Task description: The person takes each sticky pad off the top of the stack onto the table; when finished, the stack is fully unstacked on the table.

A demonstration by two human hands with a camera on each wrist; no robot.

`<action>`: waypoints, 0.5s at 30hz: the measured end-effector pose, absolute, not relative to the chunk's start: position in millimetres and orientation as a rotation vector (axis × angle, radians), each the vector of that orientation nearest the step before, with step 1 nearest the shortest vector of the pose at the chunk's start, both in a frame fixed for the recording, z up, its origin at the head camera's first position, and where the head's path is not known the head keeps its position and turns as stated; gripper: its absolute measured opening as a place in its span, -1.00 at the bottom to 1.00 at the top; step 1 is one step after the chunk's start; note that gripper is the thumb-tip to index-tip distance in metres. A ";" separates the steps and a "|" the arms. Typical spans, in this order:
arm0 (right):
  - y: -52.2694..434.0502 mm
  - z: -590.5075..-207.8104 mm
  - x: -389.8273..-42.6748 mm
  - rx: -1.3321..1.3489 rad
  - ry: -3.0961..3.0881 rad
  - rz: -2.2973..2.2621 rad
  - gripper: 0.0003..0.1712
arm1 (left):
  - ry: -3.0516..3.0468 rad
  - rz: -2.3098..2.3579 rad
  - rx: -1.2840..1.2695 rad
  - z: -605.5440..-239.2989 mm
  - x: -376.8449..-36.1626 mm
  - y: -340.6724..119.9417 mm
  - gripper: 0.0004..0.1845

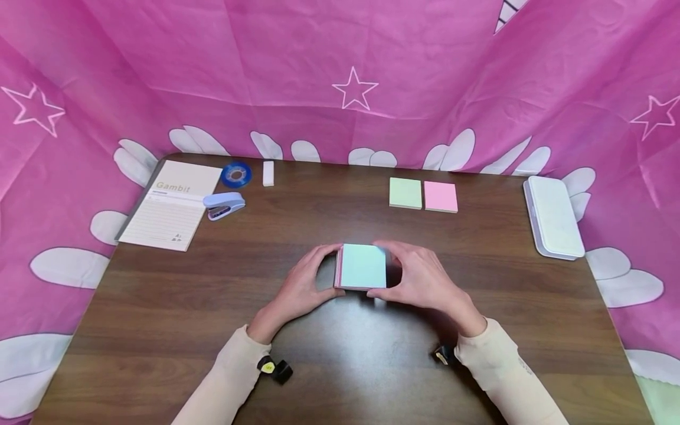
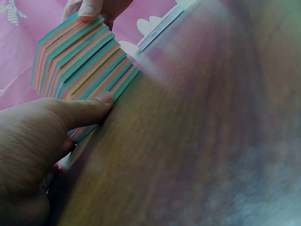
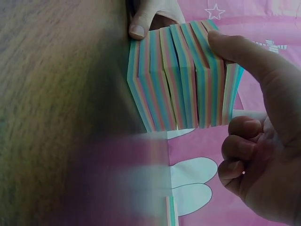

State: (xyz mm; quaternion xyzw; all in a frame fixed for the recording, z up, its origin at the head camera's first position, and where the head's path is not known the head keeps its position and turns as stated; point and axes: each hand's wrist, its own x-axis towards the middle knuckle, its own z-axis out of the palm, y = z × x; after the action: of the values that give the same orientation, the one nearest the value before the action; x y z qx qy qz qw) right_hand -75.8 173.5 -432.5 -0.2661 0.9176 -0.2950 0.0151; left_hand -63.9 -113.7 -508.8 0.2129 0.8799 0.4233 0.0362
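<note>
A thick stack of sticky notes (image 1: pixel 362 265), light blue on top with pastel striped edges (image 3: pixel 183 80), stands on the wooden table (image 1: pixel 340 366) at its middle. My left hand (image 1: pixel 325 273) grips its left side, with the thumb (image 2: pixel 94 106) pressed against the lower edge of the stack (image 2: pixel 80 61). My right hand (image 1: pixel 392 269) grips the right side, its thumb (image 3: pixel 235 47) on the striped edge. The stack's layers are fanned slightly apart in several blocks. Both wrists rest near the table's front.
A lined "Gambit" notepad (image 1: pixel 170 203), a light purple stapler (image 1: pixel 224 205), a blue tape roll (image 1: pixel 236 174) and a small white block (image 1: pixel 268 173) lie at the back left. Green (image 1: pixel 405 192) and pink (image 1: pixel 441 196) note pads lie at the back centre, a white case (image 1: pixel 552 217) at the right edge. Pink cloth surrounds the table.
</note>
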 end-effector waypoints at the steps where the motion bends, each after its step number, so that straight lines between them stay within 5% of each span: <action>1: 173.1 -432.8 -75.5 -0.831 2.852 -0.927 0.02 | 2.702 1.301 0.654 -509.0 -63.7 -113.9 0.04; 15: 182.1 -437.4 -79.4 -0.956 2.800 -1.138 -0.01 | 2.701 1.297 0.655 -507.9 -63.9 -114.8 0.04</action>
State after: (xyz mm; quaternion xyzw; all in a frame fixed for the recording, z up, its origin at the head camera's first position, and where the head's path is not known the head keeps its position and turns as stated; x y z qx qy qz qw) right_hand -79.4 182.1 -437.4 -0.3017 0.8832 -0.3589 -0.0142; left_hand -63.9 -114.8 -507.9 0.2133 0.8801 0.4225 0.0374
